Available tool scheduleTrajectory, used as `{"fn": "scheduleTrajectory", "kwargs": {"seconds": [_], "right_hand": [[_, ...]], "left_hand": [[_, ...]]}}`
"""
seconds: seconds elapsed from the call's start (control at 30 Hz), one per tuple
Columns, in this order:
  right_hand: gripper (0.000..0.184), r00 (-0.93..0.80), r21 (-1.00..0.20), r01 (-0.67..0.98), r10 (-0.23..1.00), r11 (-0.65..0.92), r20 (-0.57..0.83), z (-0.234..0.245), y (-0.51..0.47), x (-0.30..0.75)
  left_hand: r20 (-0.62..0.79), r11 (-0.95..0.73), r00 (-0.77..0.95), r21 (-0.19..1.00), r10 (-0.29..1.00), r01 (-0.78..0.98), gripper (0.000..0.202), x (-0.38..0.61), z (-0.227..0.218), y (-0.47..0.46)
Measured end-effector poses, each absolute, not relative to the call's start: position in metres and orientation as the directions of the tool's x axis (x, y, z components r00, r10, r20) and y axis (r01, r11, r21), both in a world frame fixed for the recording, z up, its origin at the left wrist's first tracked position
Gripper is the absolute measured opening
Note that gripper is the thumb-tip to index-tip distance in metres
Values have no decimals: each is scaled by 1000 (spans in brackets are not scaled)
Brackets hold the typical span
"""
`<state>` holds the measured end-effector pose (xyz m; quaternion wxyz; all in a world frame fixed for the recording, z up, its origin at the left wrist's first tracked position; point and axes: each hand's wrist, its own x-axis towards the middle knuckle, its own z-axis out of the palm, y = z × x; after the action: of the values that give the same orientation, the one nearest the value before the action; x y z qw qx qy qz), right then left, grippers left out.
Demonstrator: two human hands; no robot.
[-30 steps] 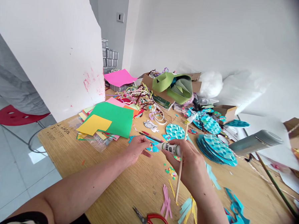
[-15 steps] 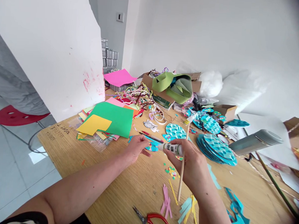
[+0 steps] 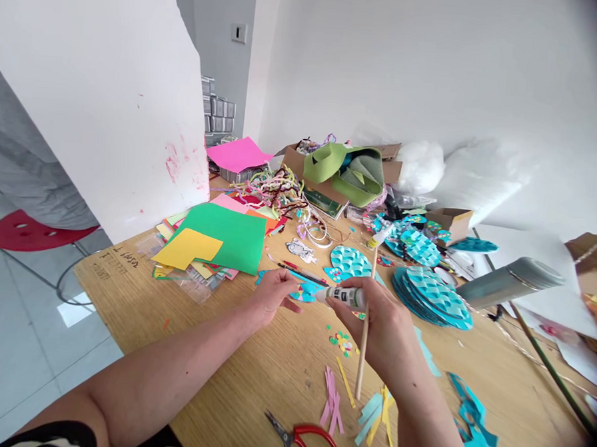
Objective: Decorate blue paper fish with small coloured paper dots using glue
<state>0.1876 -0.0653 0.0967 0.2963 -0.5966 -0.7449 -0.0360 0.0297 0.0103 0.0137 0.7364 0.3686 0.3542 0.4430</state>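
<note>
A small blue paper cutout [image 3: 305,293] with coloured shapes on it is pinched in my left hand [image 3: 273,295], just above the table. My right hand [image 3: 386,325] grips a white glue bottle [image 3: 344,297] lying sideways, its nozzle pointing left at the cutout. Whether the nozzle touches the paper I cannot tell. A thin wooden stick with a yellow-and-white end [image 3: 362,360] also rests in my right hand, slanting down toward the table. Below my hands lie small coloured paper dots [image 3: 343,342].
Red-handled scissors [image 3: 303,442] lie at the near edge beside pink paper strips [image 3: 332,402]. Coloured sheets [image 3: 222,236] are at left. Woven blue paper discs [image 3: 432,297] are stacked at right, near a grey thermos [image 3: 510,284]. A white board [image 3: 110,93] stands upright at left.
Almost nothing differs. Both hands keep their places, and the wooden stick has shifted very slightly.
</note>
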Motion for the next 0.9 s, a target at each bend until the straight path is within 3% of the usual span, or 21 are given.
{"fn": "scheduleTrajectory", "kwargs": {"seconds": [0.4, 0.9], "right_hand": [[22, -115, -296, 904, 843, 308, 526, 97, -64, 183], [20, -120, -290, 913, 870, 286, 479, 99, -67, 189]], "left_hand": [[-203, 355, 396, 864, 895, -358, 31, 30, 13, 9], [-215, 364, 384, 853, 898, -374, 27, 30, 15, 9]]}}
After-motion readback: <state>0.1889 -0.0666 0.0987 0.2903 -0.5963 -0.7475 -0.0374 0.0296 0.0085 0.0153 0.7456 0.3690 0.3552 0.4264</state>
